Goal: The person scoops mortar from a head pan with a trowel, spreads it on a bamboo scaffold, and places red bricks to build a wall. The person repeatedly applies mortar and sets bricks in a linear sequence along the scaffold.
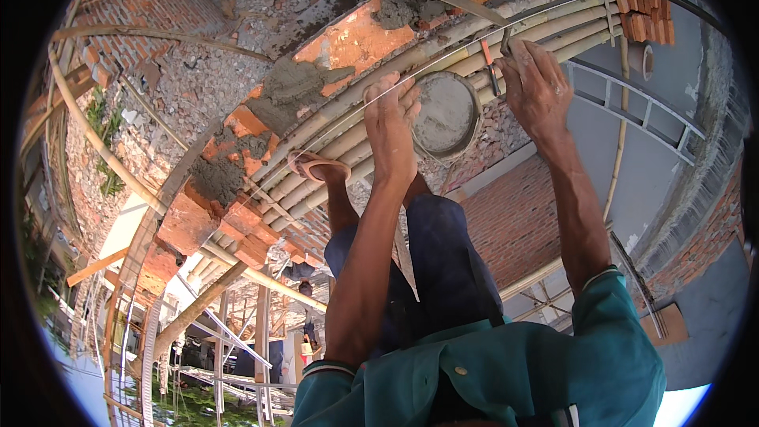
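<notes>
My left hand (391, 122) is raised over the bamboo poles, its fingers close together at a taut white string (458, 46) and seemingly pinching it. Fingers of my right hand (539, 83) are wrapped round a trowel (455, 1); its long blade reaches left over the brick wall, and the handle is mostly hidden. Between my hands stands a round bucket (480, 122) of wet grey mortar (444, 113). Beside it an orange-and-black handled tool (490, 67) lies on the poles. Grey mortar (296, 91) is heaped along the orange bricks (356, 38) of the wall.
Bamboo poles (348, 142) form a platform under a sandalled foot (320, 166). Bricks are stacked at the upper right (644, 16) and lower left (245, 229). A metal ladder (644, 111) leans right. Rubble (190, 83) covers ground beyond the wall. Another person (307, 316) is far below.
</notes>
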Tool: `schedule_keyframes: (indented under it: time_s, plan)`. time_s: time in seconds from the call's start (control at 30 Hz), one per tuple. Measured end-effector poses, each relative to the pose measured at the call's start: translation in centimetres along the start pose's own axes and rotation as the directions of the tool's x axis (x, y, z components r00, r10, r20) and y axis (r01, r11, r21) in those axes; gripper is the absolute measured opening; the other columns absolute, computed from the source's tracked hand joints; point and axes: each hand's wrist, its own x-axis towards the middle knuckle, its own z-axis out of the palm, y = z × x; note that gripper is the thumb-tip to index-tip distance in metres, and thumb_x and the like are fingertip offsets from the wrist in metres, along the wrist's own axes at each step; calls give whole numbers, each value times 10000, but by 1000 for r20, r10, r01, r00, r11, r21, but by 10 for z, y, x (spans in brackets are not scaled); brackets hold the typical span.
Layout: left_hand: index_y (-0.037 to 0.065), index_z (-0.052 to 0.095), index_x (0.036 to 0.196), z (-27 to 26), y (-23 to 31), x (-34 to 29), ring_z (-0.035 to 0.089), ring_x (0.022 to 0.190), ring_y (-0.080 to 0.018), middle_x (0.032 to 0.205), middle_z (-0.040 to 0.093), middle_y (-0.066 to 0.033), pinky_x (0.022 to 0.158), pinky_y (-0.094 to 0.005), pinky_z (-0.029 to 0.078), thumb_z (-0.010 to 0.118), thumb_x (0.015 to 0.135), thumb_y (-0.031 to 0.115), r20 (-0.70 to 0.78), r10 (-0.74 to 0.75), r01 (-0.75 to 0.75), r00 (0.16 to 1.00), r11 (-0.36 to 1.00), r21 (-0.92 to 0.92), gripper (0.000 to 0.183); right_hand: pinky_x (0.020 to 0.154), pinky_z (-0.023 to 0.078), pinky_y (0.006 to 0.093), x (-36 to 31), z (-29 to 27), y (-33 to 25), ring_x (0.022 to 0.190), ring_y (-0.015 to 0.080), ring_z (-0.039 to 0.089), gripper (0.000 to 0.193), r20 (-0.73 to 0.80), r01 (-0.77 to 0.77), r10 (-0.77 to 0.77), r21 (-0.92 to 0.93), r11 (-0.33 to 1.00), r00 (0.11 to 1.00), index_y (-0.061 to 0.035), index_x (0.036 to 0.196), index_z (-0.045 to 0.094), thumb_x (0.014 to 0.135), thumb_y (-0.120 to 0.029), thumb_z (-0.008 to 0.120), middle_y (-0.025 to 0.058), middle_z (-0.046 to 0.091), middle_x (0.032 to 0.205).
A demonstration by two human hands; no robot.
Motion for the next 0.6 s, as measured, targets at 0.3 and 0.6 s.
schedule_keyframes:
  time_s: [0.3,0.6]
  plan:
    - [-11,678,1061,-6,98,-69,707,807,-246,984,731,-153,830,-395,539,522,1013,33,639,-147,-416,755,645,641,169,742,547,477,-40,-6,-95,871,402,678,378,277,-556,490,270,786,826,68,1310,616,994,-125,696,236,660,1019]
    - [-87,486,1494,27,167,94,402,1489,-369,1518,506,-306,1271,-460,247,192,1114,587,373,168,-369,912,733,572,828,709,548,485,-40,3,-121,837,419,661,372,228,-608,573,444,659,787,93,1282,606,973,-97,689,244,635,989]
